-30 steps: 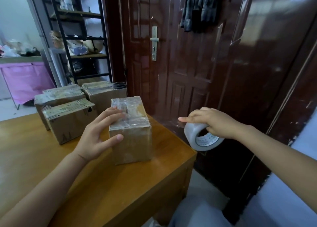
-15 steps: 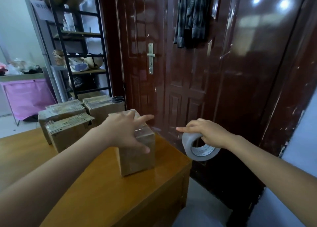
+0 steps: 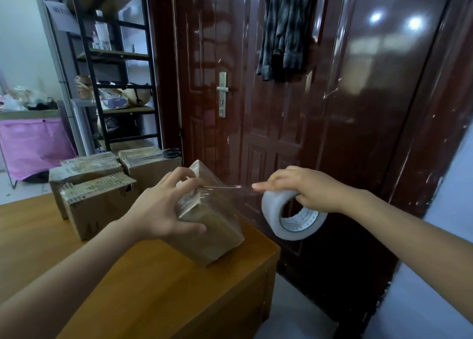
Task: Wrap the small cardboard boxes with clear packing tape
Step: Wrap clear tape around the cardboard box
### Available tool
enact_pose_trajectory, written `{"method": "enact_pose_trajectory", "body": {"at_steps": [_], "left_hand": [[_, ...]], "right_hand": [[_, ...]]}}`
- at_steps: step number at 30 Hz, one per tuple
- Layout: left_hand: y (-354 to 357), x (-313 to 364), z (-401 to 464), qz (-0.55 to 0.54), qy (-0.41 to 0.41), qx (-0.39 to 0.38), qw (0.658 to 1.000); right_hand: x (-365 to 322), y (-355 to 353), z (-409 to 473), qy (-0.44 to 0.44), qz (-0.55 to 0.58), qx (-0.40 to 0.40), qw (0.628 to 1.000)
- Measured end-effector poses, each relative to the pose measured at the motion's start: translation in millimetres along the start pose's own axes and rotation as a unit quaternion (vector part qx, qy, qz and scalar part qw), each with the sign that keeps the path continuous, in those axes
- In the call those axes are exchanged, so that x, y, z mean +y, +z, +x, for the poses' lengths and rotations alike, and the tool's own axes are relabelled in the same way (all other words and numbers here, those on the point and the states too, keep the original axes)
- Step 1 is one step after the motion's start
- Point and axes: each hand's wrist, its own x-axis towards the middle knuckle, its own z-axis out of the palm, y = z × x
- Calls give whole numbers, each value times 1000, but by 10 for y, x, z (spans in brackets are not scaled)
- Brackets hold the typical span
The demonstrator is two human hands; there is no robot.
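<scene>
The small cardboard box [image 3: 210, 226] now sits tilted near the right front corner of the wooden table [image 3: 143, 295], one bottom edge down on the surface and its top leaning away toward the door [image 3: 294, 134]. Half a second ago it stood flat and upright on the table.

The left hand [image 3: 163, 205] grips the box from the near-left side: the thumb lies along the front face, the fingers curl over the tape-covered top. Earlier this hand lay spread over the top with the box level.

The right hand [image 3: 309, 190] holds the tape roll [image 3: 294, 216] off the table's right edge, fingers curled through the core, forefinger extended along the top toward the box. The roll is closer to the box than in the earlier pictures. A strip of clear tape [image 3: 230, 188] now spans from the roll to the box top; no such strip was visible before.

Three other boxes [image 3: 97, 185] stand together at the back left of the table, in the same positions as before, well apart from the tilted box. A pair of scissors [image 3: 170, 153] rests on the rearmost one. A black shelf rack [image 3: 115, 57] stands behind them, and a dark garment [image 3: 286, 26] hangs on the door.
</scene>
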Motion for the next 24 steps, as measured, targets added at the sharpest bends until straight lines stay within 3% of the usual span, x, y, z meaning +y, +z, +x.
{"method": "enact_pose_trajectory", "body": {"at_steps": [5, 9, 12, 15, 20, 24], "left_hand": [[225, 9, -292, -112, -55, 91, 988], [404, -15, -563, -193, -124, 107, 968], [437, -60, -684, -147, -151, 96, 973], [414, -72, -655, -71, -98, 97, 988], [158, -22, -556, -13, -98, 16, 995], [-56, 215, -466, 116, -88, -153, 977]], "right_hand": [[-134, 173, 159, -52, -66, -20, 996], [-347, 371, 306, -94, -87, -17, 992], [-446, 477, 357, -97, -81, -6, 992], [-457, 493, 335, -81, -75, 5, 994], [-483, 553, 300, -80, -86, 19, 993], [-504, 565, 298, -76, -62, 41, 994]]}}
